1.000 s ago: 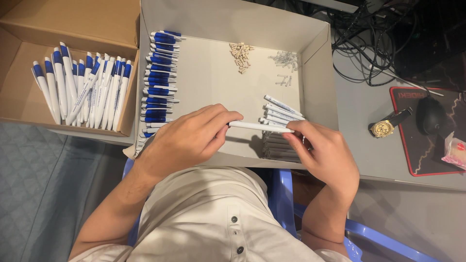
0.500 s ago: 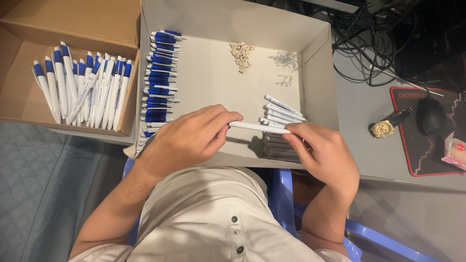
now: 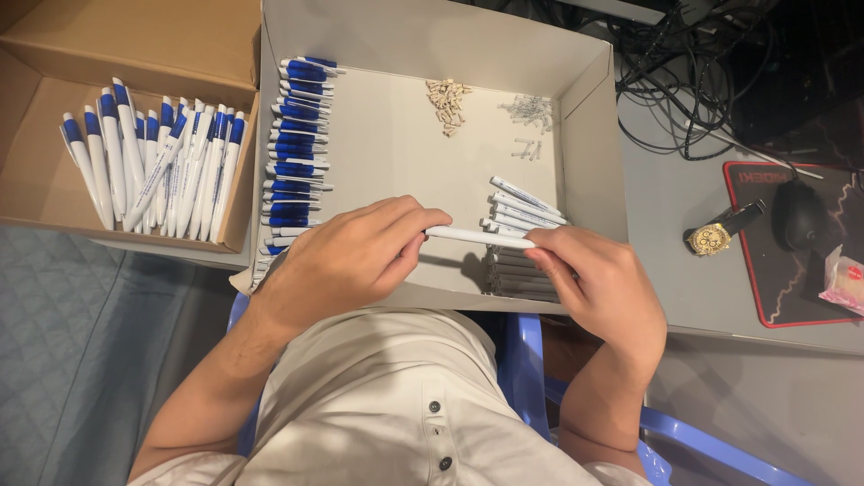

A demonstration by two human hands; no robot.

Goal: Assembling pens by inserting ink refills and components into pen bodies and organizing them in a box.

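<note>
left hand (image 3: 360,256) and right hand (image 3: 598,279): fingers clamped on white pen barrel (image 3: 479,238) over grey box (image 3: 589,144) | finished pens (image 3: 153,162) fill left carton | blue caps (image 3: 297,153), loose barrels (image 3: 522,209) remain

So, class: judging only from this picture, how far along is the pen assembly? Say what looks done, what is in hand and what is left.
Done: finished blue and white pens lie in the brown box. In hand: the left hand and right hand hold one white barrel by its ends. Left: a stack of white barrels, a row of blue parts, small beige pieces and what look like springs wait in the grey tray.
</note>
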